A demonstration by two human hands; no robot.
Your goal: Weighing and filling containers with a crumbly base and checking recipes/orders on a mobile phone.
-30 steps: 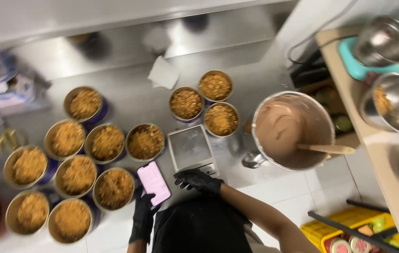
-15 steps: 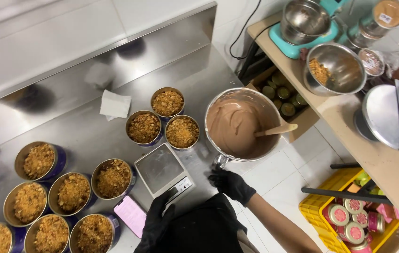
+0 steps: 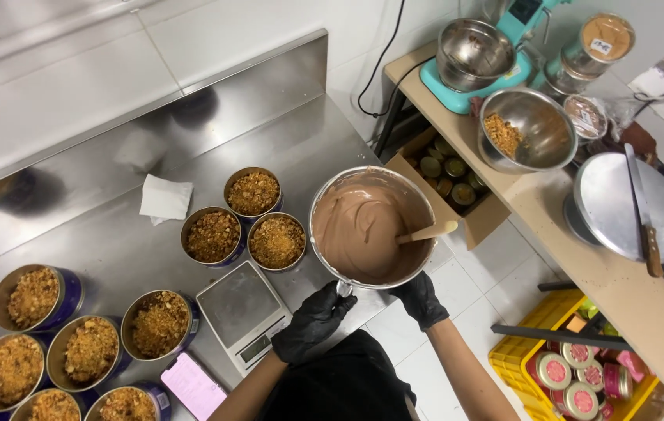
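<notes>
Stainless steel counter [image 3: 269, 148] along a white tiled wall, loaded with crumb-filled tins [image 3: 213, 235] and a small scale [image 3: 242, 311]. Left hand [image 3: 312, 321], black-gloved, grips the handle of the chocolate batter pot [image 3: 371, 227]; right hand [image 3: 422, 298] cups its rim. Wooden side table [image 3: 550, 226] sits nearby.

Gloved hands [image 3: 312, 321] [image 3: 422, 299] grip a steel bowl [image 3: 324, 199] of brown batter [image 3: 363, 226].

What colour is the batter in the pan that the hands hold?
The batter is light chocolate brown, smooth and glossy; the head view shows it best, in the steel pan.
</notes>
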